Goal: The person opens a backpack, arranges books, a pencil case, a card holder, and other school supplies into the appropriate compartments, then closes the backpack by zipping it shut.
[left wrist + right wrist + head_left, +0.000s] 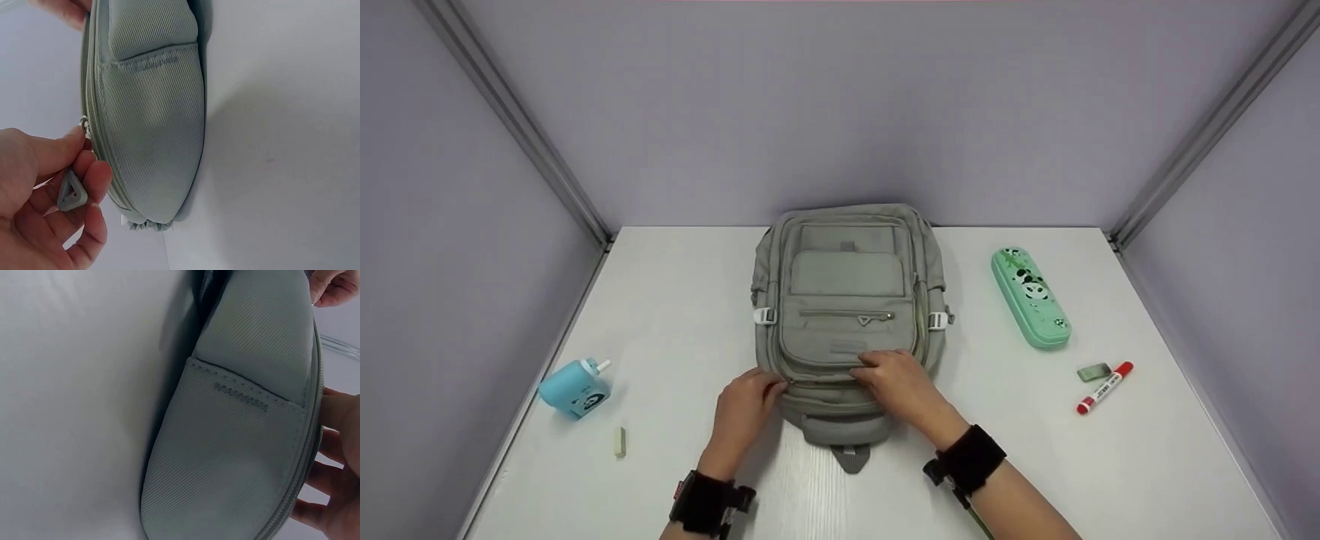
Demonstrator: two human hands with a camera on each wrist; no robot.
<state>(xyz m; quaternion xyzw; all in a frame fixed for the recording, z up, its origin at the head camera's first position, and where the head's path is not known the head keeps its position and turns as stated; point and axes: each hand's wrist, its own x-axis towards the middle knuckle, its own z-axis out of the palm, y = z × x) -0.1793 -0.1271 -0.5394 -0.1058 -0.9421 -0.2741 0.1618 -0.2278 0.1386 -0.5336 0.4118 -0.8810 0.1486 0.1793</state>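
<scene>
Currently, a grey backpack [847, 274] lies centrally, reaching the far edge of the white surface [675, 300].
The left hand [741, 411] pinches a zip pull [73, 204] between thumb and fingers; the right hand [901, 386] touches the backpack near its handle [846, 430], but whether it grips I cannot tell.

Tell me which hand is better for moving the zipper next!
Probably the left hand: it pinches at the zipper slider, with the pull tab close by. The right hand touches the backpack away from that slider.
</scene>
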